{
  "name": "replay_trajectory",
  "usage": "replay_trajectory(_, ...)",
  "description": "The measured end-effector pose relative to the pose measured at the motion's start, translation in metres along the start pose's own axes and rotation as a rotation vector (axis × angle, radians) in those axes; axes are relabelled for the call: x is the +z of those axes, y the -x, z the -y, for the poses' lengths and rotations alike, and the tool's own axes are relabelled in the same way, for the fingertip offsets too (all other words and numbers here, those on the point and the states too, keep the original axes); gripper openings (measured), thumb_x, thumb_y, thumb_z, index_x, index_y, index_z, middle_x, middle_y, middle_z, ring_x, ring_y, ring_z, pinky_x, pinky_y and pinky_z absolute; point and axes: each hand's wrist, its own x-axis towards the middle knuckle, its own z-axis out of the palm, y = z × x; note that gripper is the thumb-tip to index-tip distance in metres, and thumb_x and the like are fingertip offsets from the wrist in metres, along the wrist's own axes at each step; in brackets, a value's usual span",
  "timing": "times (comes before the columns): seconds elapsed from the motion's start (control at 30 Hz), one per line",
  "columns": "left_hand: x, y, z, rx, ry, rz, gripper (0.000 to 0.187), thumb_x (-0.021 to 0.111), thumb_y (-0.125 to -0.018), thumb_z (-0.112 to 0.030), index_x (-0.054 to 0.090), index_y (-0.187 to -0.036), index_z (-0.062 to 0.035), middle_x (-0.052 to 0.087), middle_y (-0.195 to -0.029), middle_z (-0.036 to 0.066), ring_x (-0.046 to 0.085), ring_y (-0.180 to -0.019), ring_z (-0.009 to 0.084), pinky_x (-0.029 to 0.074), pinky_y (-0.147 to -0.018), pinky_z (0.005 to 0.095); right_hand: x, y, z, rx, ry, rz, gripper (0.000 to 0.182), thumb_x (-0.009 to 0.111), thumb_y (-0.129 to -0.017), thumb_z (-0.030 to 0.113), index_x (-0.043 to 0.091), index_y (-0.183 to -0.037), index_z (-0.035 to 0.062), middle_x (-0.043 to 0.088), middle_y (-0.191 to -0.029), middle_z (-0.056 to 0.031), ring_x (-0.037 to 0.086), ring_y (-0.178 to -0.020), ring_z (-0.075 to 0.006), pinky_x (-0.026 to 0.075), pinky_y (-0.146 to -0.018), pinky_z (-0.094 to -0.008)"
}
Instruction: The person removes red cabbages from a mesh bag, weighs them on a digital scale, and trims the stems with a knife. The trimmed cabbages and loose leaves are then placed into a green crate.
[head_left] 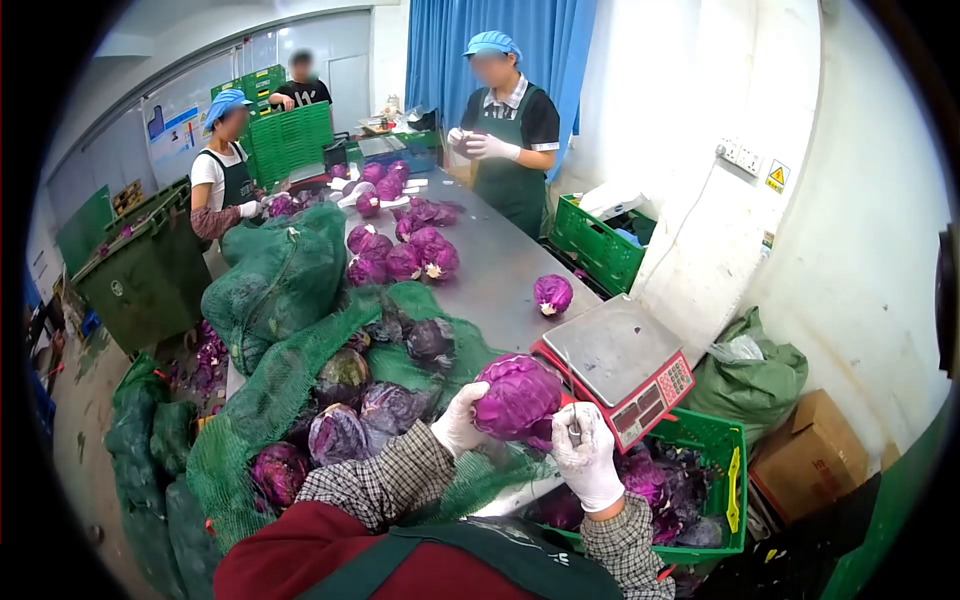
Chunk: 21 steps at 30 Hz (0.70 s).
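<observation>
My left hand, in a white glove, holds a large purple cabbage from its left side. At the cabbage's lower right, my gloved right hand is closed around a small dark metal tool, mostly hidden by the fingers. A green mesh bag lies open on the left, with several dull purple cabbages on it. To the right of the held cabbage stands a red scale with a metal plate. Below my right hand, a green crate contains loose purple leaves.
Trimmed cabbages lie on the metal table, one near the scale. A full mesh bag stands left. Co-workers are across the table and at its left; another person is behind green crates.
</observation>
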Motion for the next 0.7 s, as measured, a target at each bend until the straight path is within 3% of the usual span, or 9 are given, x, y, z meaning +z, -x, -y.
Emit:
replay_trajectory(0.07, 0.002, -0.002, -0.001, 0.034, 0.053, -0.043, 0.076, 0.065, -0.078, -0.042, 0.039, -0.139, -0.0037, 0.051, -0.135, 0.016, 0.052, -0.122, 0.0297, 0.038, -0.107, 0.0478, 0.003, 0.013, 0.007, 0.075, -0.113, 0.004, 0.01, 0.058, -0.083, -0.006, 0.054, -0.089, 0.0013, 0.052, -0.081, -0.0081, 0.054, -0.064, -0.0185, 0.045, -0.056, -0.0279)
replay_trajectory(0.1, 0.003, -0.003, -0.003, 0.05, 0.08, -0.063, 0.077, 0.065, -0.078, -0.043, 0.039, -0.139, -0.0041, 0.051, -0.135, 0.016, 0.052, -0.122, 0.0295, 0.037, -0.107, 0.0477, -0.005, 0.002, 0.021, -0.213, 0.302, 0.114, 0.009, 0.058, -0.083, -0.005, 0.054, -0.089, 0.0008, 0.051, -0.08, -0.0073, 0.053, -0.063, -0.0177, 0.044, -0.055, -0.028)
replay_trajectory(0.17, 0.011, -0.004, -0.011, 0.027, 0.125, -0.173, 0.081, 0.066, -0.074, -0.047, 0.038, -0.14, -0.0091, 0.047, -0.138, 0.015, 0.047, -0.126, 0.0313, 0.035, -0.108, 0.051, -0.012, 0.022, 0.034, -0.172, 0.206, 0.349, 0.022, 0.06, -0.079, -0.008, 0.057, -0.099, 0.0013, 0.056, -0.092, -0.0115, 0.059, -0.075, -0.025, 0.049, -0.066, -0.0316)
replay_trajectory(0.2, 0.022, -0.002, -0.018, 0.029, 0.141, -0.218, 0.082, 0.066, -0.073, -0.048, 0.038, -0.141, -0.0106, 0.046, -0.139, 0.015, 0.045, -0.128, 0.032, 0.035, -0.107, 0.052, -0.015, 0.015, 0.046, -0.301, 0.113, 0.26, 0.015, 0.06, -0.082, -0.004, 0.057, -0.096, 0.0017, 0.057, -0.087, -0.0096, 0.059, -0.075, -0.0195, 0.048, -0.061, -0.0294)
replay_trajectory(0.23, 0.028, 0.0, -0.022, 0.033, 0.161, -0.265, 0.083, 0.066, -0.072, -0.049, 0.038, -0.141, -0.012, 0.044, -0.14, 0.014, 0.043, -0.129, 0.0327, 0.035, -0.107, 0.0529, -0.017, 0.034, 0.05, 0.269, -0.372, 0.356, 0.012, 0.063, -0.084, 0.001, 0.058, -0.095, 0.0023, 0.057, -0.084, -0.0073, 0.058, -0.077, -0.0136, 0.049, -0.06, -0.0294)
replay_trajectory(0.3, 0.014, -0.003, -0.023, 0.008, 0.243, -0.282, 0.086, 0.067, -0.07, -0.05, 0.037, -0.142, -0.0146, 0.041, -0.143, 0.014, 0.04, -0.131, 0.0342, 0.034, -0.108, 0.0551, -0.024, 0.044, 0.038, 0.502, -0.374, 0.317, 0.014, 0.065, -0.084, 0.003, 0.058, -0.097, 0.0028, 0.058, -0.082, -0.0045, 0.058, -0.08, -0.0103, 0.05, -0.063, -0.0265)
replay_trajectory(0.5, 0.03, -0.005, -0.018, 0.008, 0.2, -0.108, 0.085, 0.067, -0.071, -0.048, 0.037, -0.141, -0.013, 0.042, -0.142, 0.016, 0.043, -0.129, 0.0346, 0.034, -0.109, 0.0541, -0.019, 0.007, 0.016, -0.035, 0.202, 0.022, 0.027, 0.069, -0.081, 0.003, 0.06, -0.105, -0.0002, 0.058, -0.106, -0.0146, 0.06, -0.094, -0.028, 0.051, -0.077, -0.0329)
replay_trajectory(0.63, 0.022, -0.011, -0.003, 0.15, -0.027, -0.08, 0.073, 0.063, -0.076, -0.045, 0.045, -0.135, -0.0062, 0.054, -0.132, 0.013, 0.052, -0.122, 0.0292, 0.041, -0.105, 0.0451, 0.016, -0.005, 0.016, 0.21, -0.041, -0.059, 0.033, 0.071, -0.082, 0.008, 0.056, -0.11, -0.0032, 0.057, -0.103, -0.0166, 0.058, -0.094, -0.0275, 0.048, -0.079, -0.0348)
replay_trajectory(0.7, 0.024, -0.011, -0.003, 0.164, 0.012, -0.071, 0.072, 0.061, -0.077, -0.045, 0.047, -0.134, -0.0029, 0.056, -0.129, 0.013, 0.054, -0.119, 0.0272, 0.042, -0.104, 0.0428, 0.017, -0.01, 0.021, 0.349, -0.168, -0.084, 0.024, 0.069, -0.083, 0.008, 0.056, -0.101, -0.0021, 0.059, -0.08, -0.0104, 0.059, -0.07, -0.0183, 0.048, -0.063, -0.0295)
